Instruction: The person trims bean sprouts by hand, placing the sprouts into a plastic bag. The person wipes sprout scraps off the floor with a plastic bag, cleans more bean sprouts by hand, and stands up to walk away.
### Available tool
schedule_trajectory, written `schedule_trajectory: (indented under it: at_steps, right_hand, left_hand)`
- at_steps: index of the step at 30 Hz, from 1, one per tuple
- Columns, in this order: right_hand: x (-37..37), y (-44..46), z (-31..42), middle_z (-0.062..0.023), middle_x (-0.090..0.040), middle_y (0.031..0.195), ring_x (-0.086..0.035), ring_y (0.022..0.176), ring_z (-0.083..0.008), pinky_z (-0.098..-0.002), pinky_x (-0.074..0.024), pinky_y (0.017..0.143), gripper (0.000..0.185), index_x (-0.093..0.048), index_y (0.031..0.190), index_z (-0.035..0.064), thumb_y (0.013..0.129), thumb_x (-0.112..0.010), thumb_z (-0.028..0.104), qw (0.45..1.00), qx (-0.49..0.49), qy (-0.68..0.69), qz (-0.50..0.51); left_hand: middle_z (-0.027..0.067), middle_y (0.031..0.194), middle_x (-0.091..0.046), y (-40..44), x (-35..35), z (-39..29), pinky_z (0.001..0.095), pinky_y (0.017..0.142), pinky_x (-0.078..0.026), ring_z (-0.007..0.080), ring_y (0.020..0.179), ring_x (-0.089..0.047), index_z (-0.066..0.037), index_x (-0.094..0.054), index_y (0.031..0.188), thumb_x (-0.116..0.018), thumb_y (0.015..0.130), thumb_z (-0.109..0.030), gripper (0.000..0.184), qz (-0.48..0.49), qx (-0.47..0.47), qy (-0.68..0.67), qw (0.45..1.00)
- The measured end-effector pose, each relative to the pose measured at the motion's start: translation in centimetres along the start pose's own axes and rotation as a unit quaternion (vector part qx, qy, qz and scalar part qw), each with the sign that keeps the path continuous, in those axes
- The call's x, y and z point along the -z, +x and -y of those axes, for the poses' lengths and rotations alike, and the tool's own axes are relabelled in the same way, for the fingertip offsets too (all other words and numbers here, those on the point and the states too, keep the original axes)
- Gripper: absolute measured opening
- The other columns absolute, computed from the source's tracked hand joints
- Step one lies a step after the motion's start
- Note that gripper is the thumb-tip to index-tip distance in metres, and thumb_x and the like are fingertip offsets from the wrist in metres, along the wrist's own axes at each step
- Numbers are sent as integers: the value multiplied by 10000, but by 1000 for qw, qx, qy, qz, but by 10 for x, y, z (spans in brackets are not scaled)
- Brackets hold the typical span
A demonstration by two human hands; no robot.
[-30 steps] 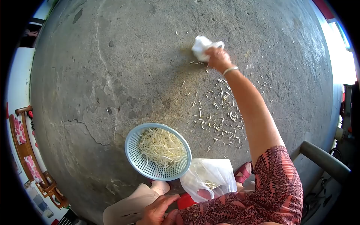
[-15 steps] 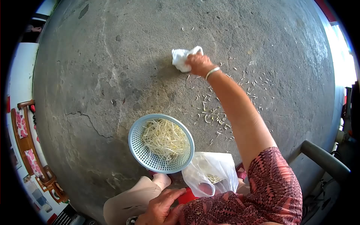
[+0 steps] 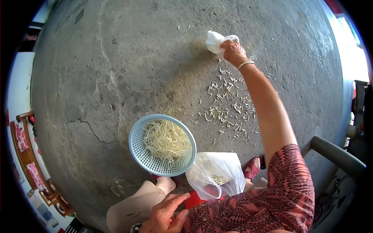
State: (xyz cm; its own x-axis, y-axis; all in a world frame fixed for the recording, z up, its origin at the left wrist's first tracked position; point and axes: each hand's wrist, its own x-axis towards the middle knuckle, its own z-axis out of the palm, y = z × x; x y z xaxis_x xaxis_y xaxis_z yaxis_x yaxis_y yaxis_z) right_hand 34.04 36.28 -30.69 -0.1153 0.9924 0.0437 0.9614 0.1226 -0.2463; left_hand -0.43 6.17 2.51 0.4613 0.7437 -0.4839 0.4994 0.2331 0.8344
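In the head view, my right hand (image 3: 233,53) reaches far out over the floor, its fingers closed on a crumpled white bag or cloth (image 3: 215,42); I cannot tell which. Small pale bits of bean sprout (image 3: 225,93) lie scattered below that hand. My left hand (image 3: 166,214) rests near my lap with fingers and thumb apart, holding nothing. A light blue colander (image 3: 135,144) with a heap of bean sprouts (image 3: 167,140) stands in front of my left leg. Right of it, a translucent plastic bag (image 3: 233,167) sags open between my feet, with some sprouts inside.
Something red (image 3: 193,200) shows beneath my shirt hem. A grey curved bar (image 3: 338,155) juts in at the right. Far left stands a wooden seat (image 3: 29,163) with pink flowered cushions. The concrete floor (image 3: 77,89) is cracked and stained.
My right hand has moved right and farther away with the white bag or cloth, uncovering more of the scattered bits. My left hand stays near my lap.
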Motion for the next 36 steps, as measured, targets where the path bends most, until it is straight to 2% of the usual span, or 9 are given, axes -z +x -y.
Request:
schedule_trajectory:
  at_steps: [2, 8, 10, 13, 18, 22, 26, 28, 36]
  right_hand:
    - [-12, -7, -2, -74, -607, 1121, -570, 1049, -317, -386, -482, 868, 331, -667, 1042, 211, 721, -621, 148, 967, -228, 24, 109]
    - [-5, -117, 26, -33, -608, 999, -594, 946, -260, -373, -506, 806, 336, -633, 981, 179, 656, -655, 96, 974, -6, -35, 222]
    - [18, -158, 28, -23, -609, 941, -610, 893, -233, -362, -527, 758, 327, -625, 963, 173, 658, -647, 57, 957, 198, -29, 210]
    - [33, -162, -10, -18, -594, 1030, -613, 899, -257, -360, -549, 710, 245, -637, 952, 179, 719, -611, 109, 978, 169, 36, 115]
    - [7, -94, -145, -81, -642, 1005, -629, 882, -305, -382, -499, 810, 249, -684, 959, 194, 735, -578, 160, 988, -127, 10, -89]
    - [11, -82, -120, -100, -656, 996, -616, 976, -274, -364, -480, 838, 237, -698, 953, 199, 787, -570, 308, 928, -369, 5, 58]
    - [5, -143, -31, -220, -527, 1052, -547, 1000, -392, -469, -488, 816, 408, -557, 1120, 200, 721, -575, 116, 978, -142, -14, 151]
    - [22, -187, -10, -92, -560, 1079, -574, 975, -336, -425, -534, 761, 357, -635, 1005, 258, 702, -598, 73, 989, 36, 50, 132]
    - [43, -150, -182, -47, -661, 989, -647, 865, -223, -346, -507, 779, 324, -677, 1032, 219, 723, -607, 154, 944, -326, -23, -37]
  left_hand:
    - [204, 1033, -608, 4, -2, 0, 369, 830, -476, 308, 953, -602, 49, -534, 1145, -566, 854, -154, 356, 16, 42, -15, 999]
    - [198, 1022, -610, 1, -3, -2, 362, 768, -486, 318, 891, -606, 53, -535, 1158, -533, 883, -140, 336, -8, 1, -10, 1000]
    - [195, 1016, -614, 0, -8, 0, 364, 787, -487, 300, 910, -610, 50, -535, 1153, -544, 875, -160, 348, -9, 26, -30, 999]
    - [204, 997, -621, 1, -13, 1, 367, 807, -500, 276, 930, -622, 62, -529, 1146, -568, 853, -189, 388, 10, 73, -39, 997]
    - [195, 1008, -615, 4, -16, -1, 361, 776, -493, 299, 894, -614, 49, -534, 1155, -542, 873, -153, 347, 6, 25, 6, 1000]
    - [190, 1011, -613, 10, -17, -6, 356, 768, -486, 313, 883, -608, 42, -536, 1156, -529, 877, -117, 321, 2, 21, 39, 999]
    - [201, 1006, -618, 10, -22, 3, 369, 798, -503, 270, 916, -623, 63, -531, 1143, -575, 846, -174, 382, 4, 85, -43, 995]
    - [191, 1010, -615, 10, -23, 4, 353, 792, -495, 277, 900, -617, 51, -533, 1145, -558, 847, -129, 349, 0, 73, -46, 996]
    - [173, 1010, -604, 15, -25, -5, 328, 787, -480, 261, 911, -598, 47, -546, 1135, -515, 873, -83, 295, 4, 82, -33, 996]
